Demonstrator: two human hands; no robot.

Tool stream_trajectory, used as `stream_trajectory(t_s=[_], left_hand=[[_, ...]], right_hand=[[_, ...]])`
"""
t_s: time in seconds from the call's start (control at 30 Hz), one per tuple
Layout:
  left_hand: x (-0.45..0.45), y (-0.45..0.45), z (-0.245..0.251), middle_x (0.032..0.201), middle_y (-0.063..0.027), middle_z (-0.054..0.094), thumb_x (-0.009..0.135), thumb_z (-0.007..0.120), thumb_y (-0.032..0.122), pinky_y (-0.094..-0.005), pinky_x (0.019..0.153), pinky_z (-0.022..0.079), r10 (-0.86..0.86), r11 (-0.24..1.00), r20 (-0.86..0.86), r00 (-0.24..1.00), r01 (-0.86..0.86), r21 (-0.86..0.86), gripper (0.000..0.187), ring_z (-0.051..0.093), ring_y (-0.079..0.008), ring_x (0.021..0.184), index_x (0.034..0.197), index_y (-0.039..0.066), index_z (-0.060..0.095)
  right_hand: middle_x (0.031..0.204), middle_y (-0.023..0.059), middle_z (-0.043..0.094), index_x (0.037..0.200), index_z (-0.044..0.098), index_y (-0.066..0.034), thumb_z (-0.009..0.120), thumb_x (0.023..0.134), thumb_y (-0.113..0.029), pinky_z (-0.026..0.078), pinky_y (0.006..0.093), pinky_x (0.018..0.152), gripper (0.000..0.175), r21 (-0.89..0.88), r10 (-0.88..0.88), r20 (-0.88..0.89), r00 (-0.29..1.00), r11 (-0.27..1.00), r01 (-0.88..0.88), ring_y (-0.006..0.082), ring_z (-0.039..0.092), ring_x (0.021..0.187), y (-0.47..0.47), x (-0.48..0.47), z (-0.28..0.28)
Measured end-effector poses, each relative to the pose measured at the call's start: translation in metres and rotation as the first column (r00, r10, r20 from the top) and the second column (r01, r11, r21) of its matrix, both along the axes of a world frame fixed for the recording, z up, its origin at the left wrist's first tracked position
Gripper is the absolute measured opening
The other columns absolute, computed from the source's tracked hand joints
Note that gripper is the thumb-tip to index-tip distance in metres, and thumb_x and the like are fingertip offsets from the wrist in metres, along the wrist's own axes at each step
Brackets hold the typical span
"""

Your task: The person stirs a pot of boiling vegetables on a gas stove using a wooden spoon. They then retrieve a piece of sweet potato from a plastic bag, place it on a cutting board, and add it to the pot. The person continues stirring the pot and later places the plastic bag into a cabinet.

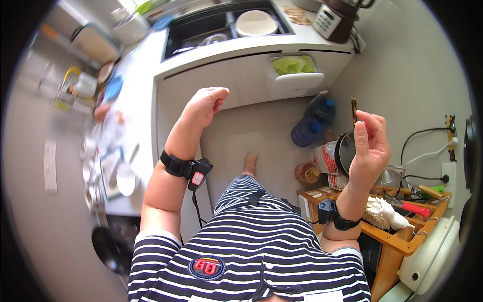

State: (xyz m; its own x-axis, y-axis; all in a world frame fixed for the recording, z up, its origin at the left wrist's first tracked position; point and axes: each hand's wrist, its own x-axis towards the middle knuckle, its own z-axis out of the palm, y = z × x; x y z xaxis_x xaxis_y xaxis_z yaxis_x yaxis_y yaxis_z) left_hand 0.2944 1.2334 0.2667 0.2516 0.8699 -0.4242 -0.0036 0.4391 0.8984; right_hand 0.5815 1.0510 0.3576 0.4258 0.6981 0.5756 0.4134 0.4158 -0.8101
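My left hand point(205, 105) is raised in front of the white base cabinets, its fingers curled in and nothing seen in them. On the right, my right hand point(369, 147) is up with thumb and fingertips apart, holding nothing. Just behind it is a frying pan point(345, 153) with a brown handle. A strap with a small black device circles each forearm. Ahead, a black double sink point(196, 36) holds a cream basin point(256, 23) in its right bowl. A small bin with a green liner point(293, 65) hangs on the cabinet front.
Large blue water bottles point(320, 109) and a bottle of amber liquid point(307, 173) stand on the floor. At right is a wooden rack point(400, 241) with a red-handled tool. The left counter point(132, 87) carries a white ladle or bowl point(127, 179). A dark blender base point(334, 22) stands back right.
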Motion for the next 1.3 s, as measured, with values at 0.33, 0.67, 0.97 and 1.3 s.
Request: stream_trajectory(t_s=[0.33,0.67,0.97,1.3], left_hand=[[0.156,0.231,-0.072,0.065,0.0041,0.052,0.080,0.069,0.017,-0.0226,0.050,0.034,-0.259,0.961,-0.121,0.958,0.243,-0.128,0.015,0.045,-0.0065,0.056,0.069,0.011,0.060],[0.264,0.289,-0.201,0.081,-0.0104,0.067,0.077,0.070,0.023,-0.0343,0.069,0.048,-0.293,0.956,-0.488,0.822,0.254,-0.146,0.029,0.061,-0.0213,0.073,0.093,-0.002,0.071],[0.268,0.310,-0.252,0.089,-0.0120,0.072,0.074,0.065,0.025,-0.0376,0.078,0.053,-0.349,0.880,-0.834,0.428,0.456,-0.133,0.024,0.068,-0.0294,0.084,0.095,0.017,0.076],[0.261,0.318,-0.228,0.101,-0.0133,0.070,0.078,0.052,0.013,-0.0398,0.091,0.048,-0.388,0.798,-0.880,0.274,0.578,-0.172,0.040,0.063,-0.0347,0.098,0.111,0.023,0.071]], right_hand=[[0.090,0.0000,0.052,0.100,0.067,0.0008,0.065,0.088,-0.003,0.039,0.0183,0.068,0.013,-0.280,-0.367,0.058,0.928,0.887,0.368,0.0066,0.045,0.076,0.113,0.082,-0.035],[0.091,0.0012,0.054,0.100,0.066,0.0014,0.064,0.089,-0.003,0.041,0.0192,0.071,0.013,-0.435,-0.397,0.015,0.918,0.824,0.363,0.0078,0.048,0.078,0.200,0.164,-0.074],[0.092,0.0016,0.056,0.101,0.066,0.0019,0.063,0.089,-0.004,0.041,0.0192,0.071,0.013,-0.537,-0.347,-0.004,0.938,0.792,0.291,0.0078,0.049,0.077,0.249,0.211,-0.100],[0.091,0.0018,0.056,0.101,0.066,0.0013,0.062,0.090,-0.005,0.043,0.0191,0.070,0.013,-0.542,-0.314,-0.016,0.949,0.801,0.256,0.0077,0.050,0.078,0.273,0.224,-0.104]])
